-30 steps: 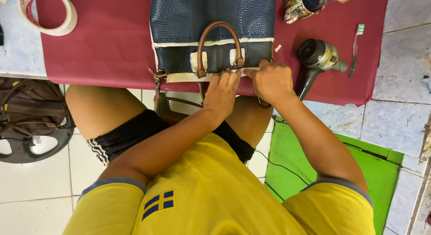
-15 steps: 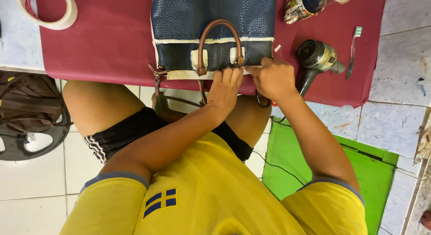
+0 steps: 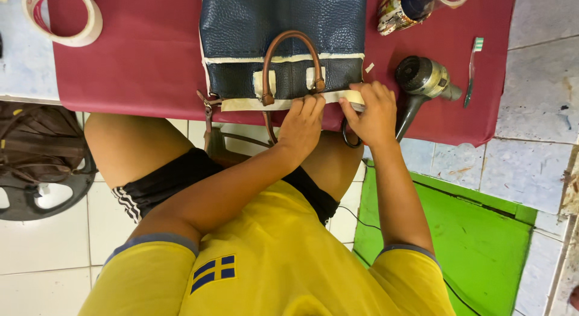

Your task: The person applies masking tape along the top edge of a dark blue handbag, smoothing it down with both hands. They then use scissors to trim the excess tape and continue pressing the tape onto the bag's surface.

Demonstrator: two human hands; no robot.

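A navy leather bag (image 3: 283, 26) with a brown handle (image 3: 288, 41) lies on a maroon cloth (image 3: 145, 62). A cream tape strip (image 3: 259, 102) runs along the bag's near edge. My left hand (image 3: 301, 126) grips that edge, its fingertips pressing on the strip just below the handle's right end. Beside it, my right hand (image 3: 373, 114) pinches the strip's right end at the bag's corner. The left thumb is hidden under the edge.
A black hair dryer (image 3: 425, 80) lies just right of my right hand, with a toothbrush (image 3: 471, 68) beyond it. A tape roll (image 3: 63, 17) sits far left and a patterned cup (image 3: 404, 8) at the top. A brown bag (image 3: 36, 147) and a green board (image 3: 476, 243) are on the floor.
My left fingers have crept up onto the tape strip at the bag's edge. My right hand stays at the strip's right end.
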